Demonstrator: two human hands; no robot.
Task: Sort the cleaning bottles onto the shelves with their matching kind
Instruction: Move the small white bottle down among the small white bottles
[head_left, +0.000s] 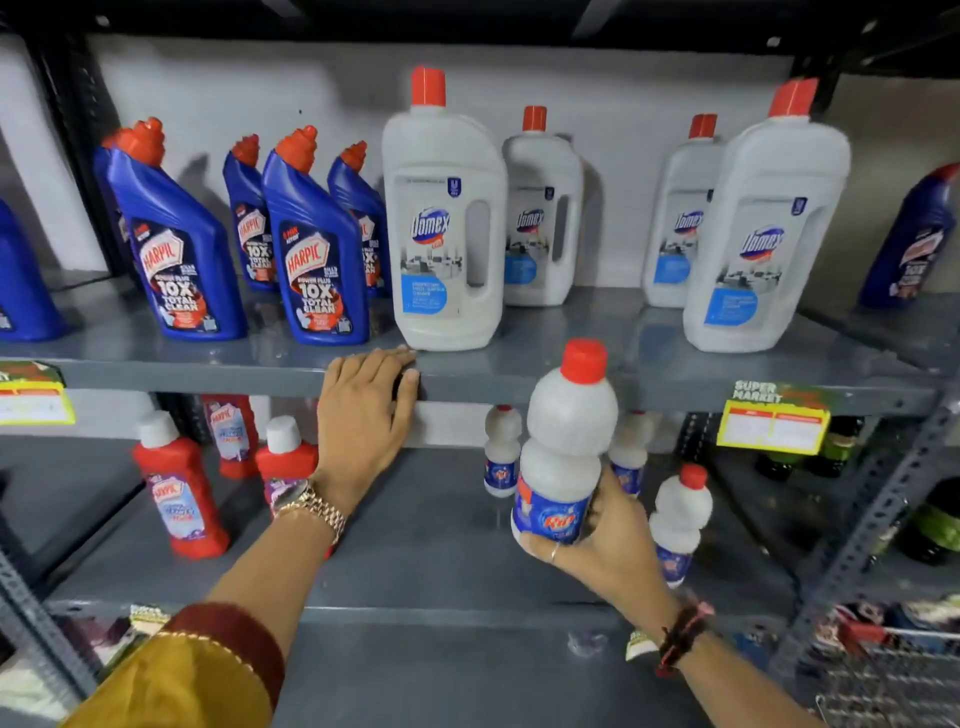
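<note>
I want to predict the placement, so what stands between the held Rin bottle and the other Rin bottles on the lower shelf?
Nothing visible does. The right hand holds the Rin bottle in front of the lower shelf, with the matching small Rin bottles standing just behind and beside it, and open shelf between.

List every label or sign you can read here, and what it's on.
"HARPIC", "10X TOTAL CLEAN": blue bottles, upper shelf.
"Domex": white jugs.
"Rin": bottle in right hand.
"HARPIC": red bottle, lower shelf.
"SUPER MARKET": shelf tag.
Smaller print: blurred.
</note>
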